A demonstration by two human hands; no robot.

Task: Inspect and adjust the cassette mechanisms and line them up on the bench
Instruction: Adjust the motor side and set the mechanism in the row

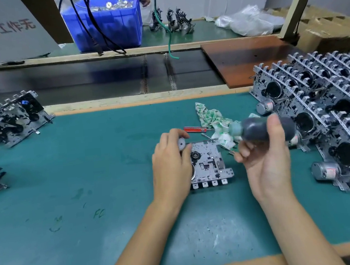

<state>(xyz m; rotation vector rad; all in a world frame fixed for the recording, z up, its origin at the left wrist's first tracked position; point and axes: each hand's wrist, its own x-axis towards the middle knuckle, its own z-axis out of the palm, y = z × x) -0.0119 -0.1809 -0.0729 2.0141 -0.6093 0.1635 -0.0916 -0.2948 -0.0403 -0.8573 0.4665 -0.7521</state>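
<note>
Left hand [170,164]: fingers pinch a small white round wheel [181,144] and rest on the flat grey metal mechanism [209,164] lying mid-table. Right hand [263,151]: fingers curl around a dark, blurred, rounded bottle [263,130], held above it. Green table [68,185] mat lies open towards the near edge. Stacked mechanisms [326,113] at right are cut off; a red screwdriver [195,129] lies beside a crumpled cloth [211,118].

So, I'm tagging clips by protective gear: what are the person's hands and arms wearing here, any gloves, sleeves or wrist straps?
Nothing that shows. The left hand and the right hand are both bare, with no gloves or finger cots. Both forearms are uncovered right down to the bottom edge of the picture, so no sleeves or cuffs appear. No watch, ring, bracelet or grounding strap is visible on either wrist, and no cable runs to them.
</note>
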